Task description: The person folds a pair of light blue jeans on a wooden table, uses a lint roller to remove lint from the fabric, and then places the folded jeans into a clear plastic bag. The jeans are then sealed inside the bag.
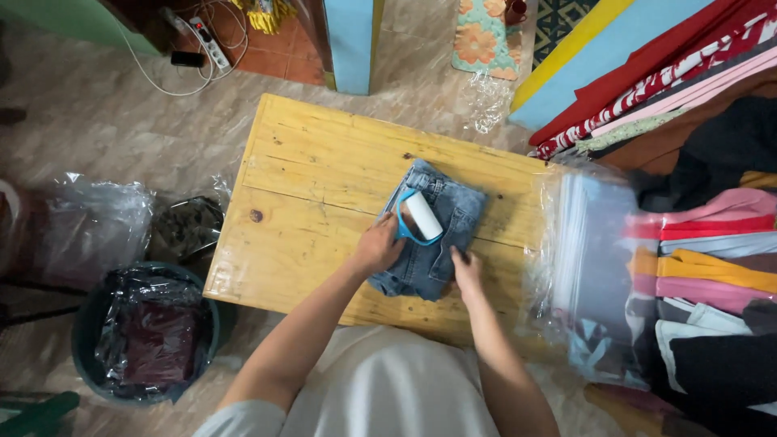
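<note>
My left hand (379,245) grips the blue-handled lint roller (421,217) on folded denim jeans (429,235) mid-bench (307,178), toward the right edge — right hand (467,271), fingers flat, pins the denim. I'd keep strokes short — cloth taut.

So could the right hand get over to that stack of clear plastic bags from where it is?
Probably yes. The right hand rests on the folded jeans, and the stack of clear plastic bags lies just beside it at the table edge, with nothing visible between them.

jeans (441,247) on table (307,186); roller (422,216) on jeans
</note>
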